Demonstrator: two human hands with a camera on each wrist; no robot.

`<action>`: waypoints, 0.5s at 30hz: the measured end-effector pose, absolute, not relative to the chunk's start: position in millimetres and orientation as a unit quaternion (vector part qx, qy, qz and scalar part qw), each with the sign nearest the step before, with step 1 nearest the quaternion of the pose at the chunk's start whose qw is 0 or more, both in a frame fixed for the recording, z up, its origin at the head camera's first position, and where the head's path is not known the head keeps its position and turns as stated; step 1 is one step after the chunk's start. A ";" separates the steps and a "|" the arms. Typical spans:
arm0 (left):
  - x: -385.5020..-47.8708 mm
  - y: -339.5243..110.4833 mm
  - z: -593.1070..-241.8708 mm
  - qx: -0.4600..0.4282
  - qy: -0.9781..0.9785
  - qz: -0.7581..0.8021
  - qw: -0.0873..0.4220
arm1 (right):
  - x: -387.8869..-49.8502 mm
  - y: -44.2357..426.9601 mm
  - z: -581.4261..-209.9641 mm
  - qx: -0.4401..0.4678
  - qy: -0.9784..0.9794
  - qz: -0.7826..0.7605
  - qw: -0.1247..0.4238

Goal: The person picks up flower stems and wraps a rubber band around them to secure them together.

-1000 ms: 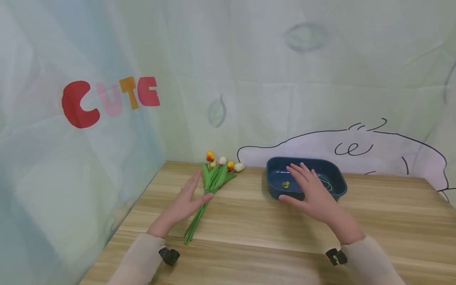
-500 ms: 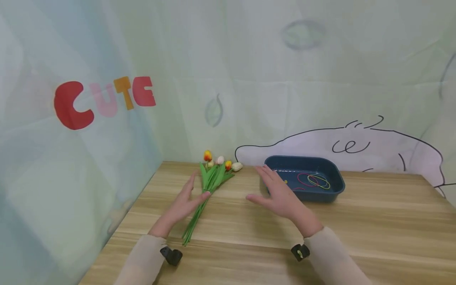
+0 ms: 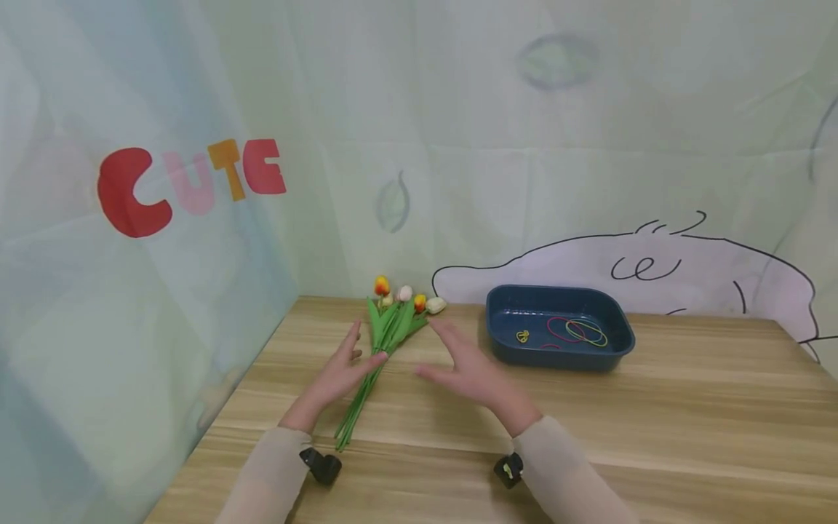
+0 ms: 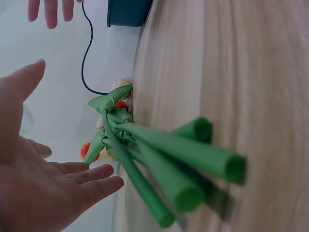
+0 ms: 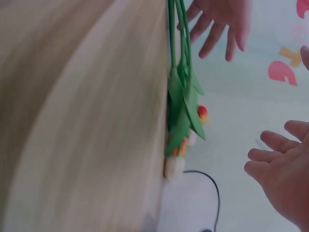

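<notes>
A bunch of artificial tulips with green stems lies on the wooden table, its red-yellow, pink and white heads toward the back. My left hand, fingers spread, hovers at the left side of the stems and holds nothing. On the other side, my right hand is held in the air with fingers extended, also holding nothing. The left wrist view shows the cut stem ends close up beside my left hand. In the right wrist view, the leaves lie between both hands.
A dark blue basin stands at the back of the table, right of the flowers. Inside are red and yellow-green loops and a small yellow item. Printed curtains hang behind and at the left.
My right hand has moved left from in front of the basin toward the tulips, uncovering the basin's contents. My left hand has stayed nearly in place beside the stems.
</notes>
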State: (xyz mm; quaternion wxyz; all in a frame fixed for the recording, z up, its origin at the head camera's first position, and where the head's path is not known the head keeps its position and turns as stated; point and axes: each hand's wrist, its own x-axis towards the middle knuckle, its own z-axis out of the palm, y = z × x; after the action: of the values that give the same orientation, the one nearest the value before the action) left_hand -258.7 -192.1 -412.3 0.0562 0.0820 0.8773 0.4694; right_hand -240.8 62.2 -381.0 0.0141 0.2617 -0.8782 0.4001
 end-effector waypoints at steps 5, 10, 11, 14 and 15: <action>-258.6 -190.6 -415.3 0.084 0.873 0.476 0.063 | -247.7 46.7 -391.4 0.267 -0.872 0.410 0.008; -259.8 -190.4 -417.8 0.074 0.868 0.486 0.072 | -252.4 29.9 -400.0 0.260 -0.859 0.441 -0.019; -260.1 -190.6 -417.7 0.070 0.866 0.489 0.073 | -253.1 26.4 -401.6 0.257 -0.858 0.444 -0.025; -260.7 -191.7 -417.0 0.064 0.861 0.498 0.077 | -255.9 16.5 -406.8 0.246 -0.855 0.454 -0.047; -260.9 -192.0 -416.7 0.063 0.860 0.501 0.078 | -256.7 13.6 -408.3 0.241 -0.854 0.458 -0.054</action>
State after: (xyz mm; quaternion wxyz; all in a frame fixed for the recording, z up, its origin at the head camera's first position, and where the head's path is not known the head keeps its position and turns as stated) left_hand -260.9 -192.0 -416.7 0.0776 0.0635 0.8599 0.5006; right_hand -256.7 13.6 -408.3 -0.0542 0.2414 -0.8537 0.4582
